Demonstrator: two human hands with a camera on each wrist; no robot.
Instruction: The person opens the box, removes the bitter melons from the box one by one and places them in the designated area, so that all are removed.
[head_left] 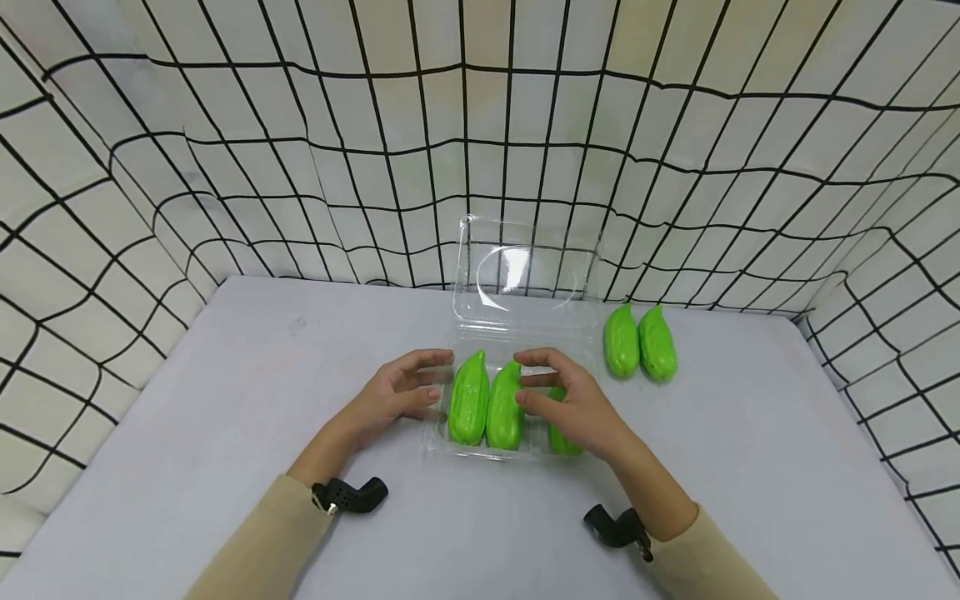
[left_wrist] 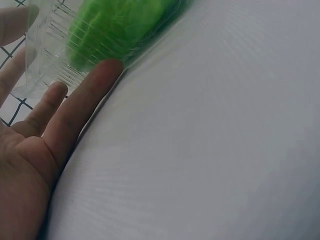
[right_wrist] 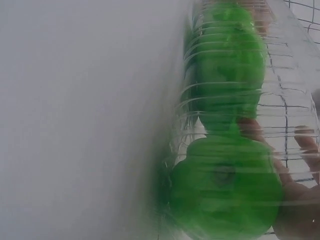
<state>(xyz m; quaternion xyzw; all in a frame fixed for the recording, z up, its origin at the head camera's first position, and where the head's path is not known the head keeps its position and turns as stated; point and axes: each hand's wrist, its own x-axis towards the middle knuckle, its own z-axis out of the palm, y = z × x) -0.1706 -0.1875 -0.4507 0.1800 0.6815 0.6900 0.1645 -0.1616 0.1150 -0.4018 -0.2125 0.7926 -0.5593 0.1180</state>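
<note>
A clear plastic clamshell box lies on the table, its lid raised at the back. Inside it are three glossy green, pointed, gourd-like vegetables: a left one, a middle one and a right one, partly covered by my right hand. That hand reaches in with fingers extended, its fingertips at the middle vegetable. Beside the box's left wall is my left hand, fingers loosely straight; a fingertip touches the wall in the left wrist view, near a green vegetable.
Two more green vegetables lie side by side on the white table, right of the box. Black wire grid stands behind and at both sides. Each wrist wears a black camera mount.
</note>
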